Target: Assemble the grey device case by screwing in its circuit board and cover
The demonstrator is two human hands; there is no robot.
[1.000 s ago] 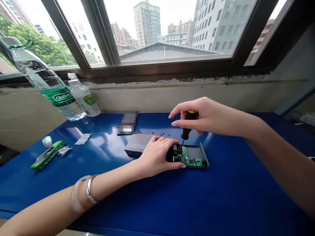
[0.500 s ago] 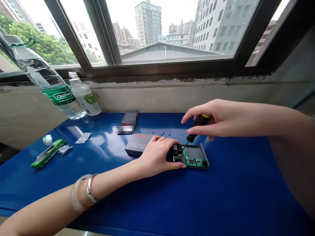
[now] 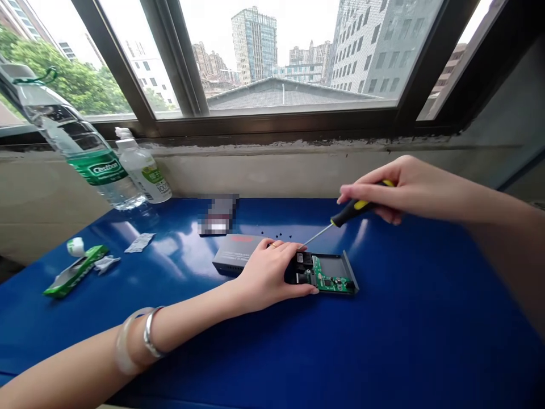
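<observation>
Clasping a black-and-yellow screwdriver (image 3: 349,214), the right hand (image 3: 400,186) hovers while the left hand (image 3: 270,276) broadly grips an uncovered grey metal tray (image 3: 334,265) near centre, tiny dark screws (image 3: 280,234) seemingly out beyond, green circuit board (image 3: 327,281) still inside.

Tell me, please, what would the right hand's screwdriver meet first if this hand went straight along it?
Most likely the left hand: the screwdriver in the right hand points at that hand's fingers, though depth is unclear.

A glossy blue tabletop (image 3: 404,341) stands against a pale wall (image 3: 255,170) at the far side; above, a dark-framed window (image 3: 304,28) lets in daylight, with green trees (image 3: 63,79) outside at left and tall buildings (image 3: 254,48) beyond.
</observation>
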